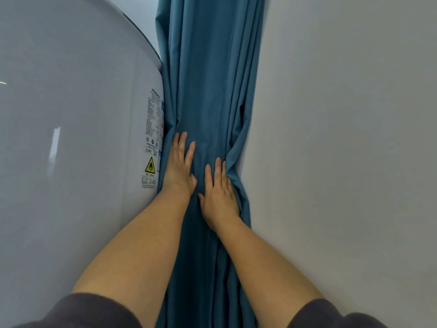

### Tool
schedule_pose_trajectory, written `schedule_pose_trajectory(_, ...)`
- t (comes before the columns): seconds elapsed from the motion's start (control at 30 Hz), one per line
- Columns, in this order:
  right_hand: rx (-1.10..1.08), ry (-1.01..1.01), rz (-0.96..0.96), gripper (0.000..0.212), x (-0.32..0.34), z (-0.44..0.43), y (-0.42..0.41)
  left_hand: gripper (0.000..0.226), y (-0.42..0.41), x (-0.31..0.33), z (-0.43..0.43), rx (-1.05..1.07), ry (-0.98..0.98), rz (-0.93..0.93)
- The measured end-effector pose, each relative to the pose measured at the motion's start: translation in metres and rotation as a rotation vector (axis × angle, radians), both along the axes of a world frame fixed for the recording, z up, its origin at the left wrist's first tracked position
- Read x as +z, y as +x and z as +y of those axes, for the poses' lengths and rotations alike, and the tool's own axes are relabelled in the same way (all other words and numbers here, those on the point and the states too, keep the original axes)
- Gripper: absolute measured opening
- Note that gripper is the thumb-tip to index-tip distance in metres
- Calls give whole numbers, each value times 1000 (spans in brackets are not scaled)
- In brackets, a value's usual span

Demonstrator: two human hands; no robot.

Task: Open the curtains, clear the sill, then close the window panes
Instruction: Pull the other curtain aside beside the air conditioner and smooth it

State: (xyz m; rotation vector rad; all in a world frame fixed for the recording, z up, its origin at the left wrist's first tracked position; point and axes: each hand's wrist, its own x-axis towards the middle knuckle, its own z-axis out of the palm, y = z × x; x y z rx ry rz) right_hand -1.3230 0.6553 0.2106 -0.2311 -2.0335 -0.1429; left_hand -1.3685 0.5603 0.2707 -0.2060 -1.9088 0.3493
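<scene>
A teal curtain (208, 79) hangs bunched into a narrow column of folds between a white appliance and a wall. My left hand (179, 164) lies flat on the curtain's left side, fingers spread and pointing up, pressed against the appliance edge. My right hand (218, 190) rests flat on the curtain's right side, a little lower, with its outer fingers tucked into the folds by the wall. Neither hand closes around the fabric. No window, sill or pane shows in this view.
A large white appliance (71, 138) with a label strip and a yellow flammable warning sticker (150, 165) fills the left. A plain grey-white wall (343, 150) fills the right. My dark sleeves show at the bottom corners.
</scene>
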Motion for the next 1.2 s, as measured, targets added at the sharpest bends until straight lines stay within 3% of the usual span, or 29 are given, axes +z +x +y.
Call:
schedule_pose_trajectory(0.3, -36, -15, -34, 78, -6, 0, 4, 82, 5, -18, -3, 10, -33, -22)
schedule_pose_trajectory(0.5, -79, -1, -19, 75, -24, -11, 31, 82, 26, -41, -14, -126, 39, -18)
schedule_pose_trajectory(0.7, -27, -59, 53, 72, -35, -29, 64, 83, 61, -58, -31, -401, 138, 7)
schedule_pose_trajectory(0.9, -37, -53, 87, 74, -51, -46, 109, 72, 96, -82, -59, -518, 144, 122)
schedule_pose_trajectory(1.2, -67, -4, 63, 74, -72, -73, 190, 70, 160, -103, -98, -633, 113, 142)
